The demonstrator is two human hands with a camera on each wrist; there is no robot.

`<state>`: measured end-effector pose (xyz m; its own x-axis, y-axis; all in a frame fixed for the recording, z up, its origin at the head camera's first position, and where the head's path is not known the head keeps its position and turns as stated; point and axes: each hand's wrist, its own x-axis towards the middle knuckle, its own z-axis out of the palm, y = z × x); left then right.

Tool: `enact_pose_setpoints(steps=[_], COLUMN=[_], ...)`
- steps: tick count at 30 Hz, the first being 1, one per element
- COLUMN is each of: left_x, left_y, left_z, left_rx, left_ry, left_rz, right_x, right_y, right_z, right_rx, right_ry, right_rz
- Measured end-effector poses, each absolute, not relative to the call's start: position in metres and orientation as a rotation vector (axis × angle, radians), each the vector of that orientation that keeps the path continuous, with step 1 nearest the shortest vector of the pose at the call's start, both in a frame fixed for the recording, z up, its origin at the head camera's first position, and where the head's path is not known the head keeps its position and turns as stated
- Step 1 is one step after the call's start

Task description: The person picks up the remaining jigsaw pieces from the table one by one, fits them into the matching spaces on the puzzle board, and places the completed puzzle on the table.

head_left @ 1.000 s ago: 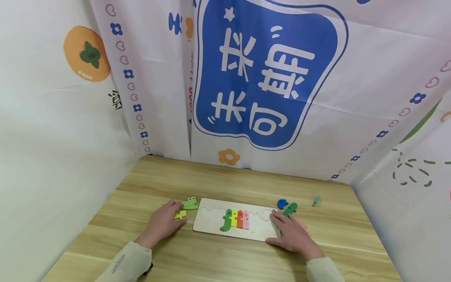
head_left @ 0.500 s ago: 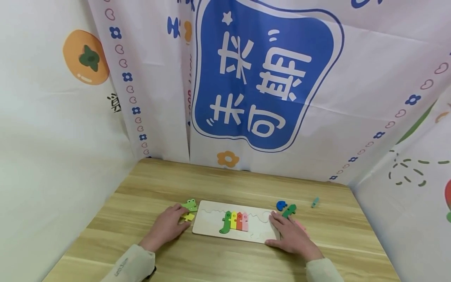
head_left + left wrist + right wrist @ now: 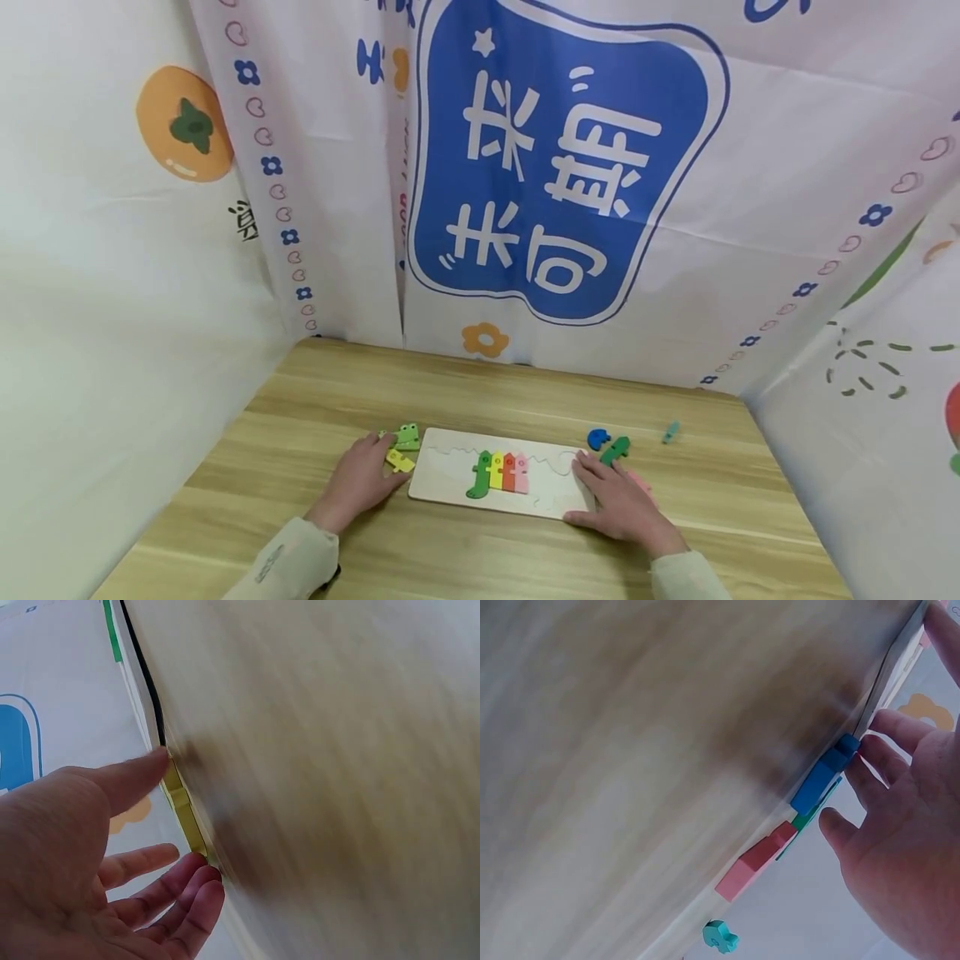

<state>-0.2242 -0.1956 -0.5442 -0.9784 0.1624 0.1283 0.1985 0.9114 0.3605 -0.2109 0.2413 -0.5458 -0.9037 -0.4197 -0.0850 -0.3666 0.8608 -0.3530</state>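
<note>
A pale wooden puzzle board (image 3: 442, 483) lies flat, with a green piece (image 3: 478, 479), a yellow one, a red one and a pink one side by side in it. At the board's left end, my left hand (image 3: 358, 477) holds a loose yellow puzzle piece (image 3: 187, 814) between thumb and fingertips, low at the tabletop. Just behind that piece lies a green crocodile-head piece (image 3: 407, 437), partly covered by the fingers. My right hand (image 3: 618, 500) rests on the board's right end, fingers spread, thumb at the front edge.
Right of the board lie a blue piece (image 3: 597, 438), a dark green piece (image 3: 616, 450), a pink piece (image 3: 748, 868) partly behind the right hand, and a teal piece (image 3: 671, 432) farther off. Printed cloth (image 3: 352, 275) hangs around the wooden table (image 3: 465, 558).
My left hand has shifted slightly right, and the loose yellow piece has slid toward the board and turned. My right hand stays on the board's right end.
</note>
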Motion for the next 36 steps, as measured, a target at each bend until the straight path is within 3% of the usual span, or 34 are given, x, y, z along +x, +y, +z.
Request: enact_pose_setpoints(steps=[36], left_x=[-0.234], left_y=[-0.187], left_z=[-0.538], left_rx=[-0.146], left_ry=[-3.053], left_rz=[-0.445], right_x=[-0.213], right_y=[0.241], right_z=[-0.548], right_rx=[-0.614], right_ry=[2.861], right_rz=[-0.515])
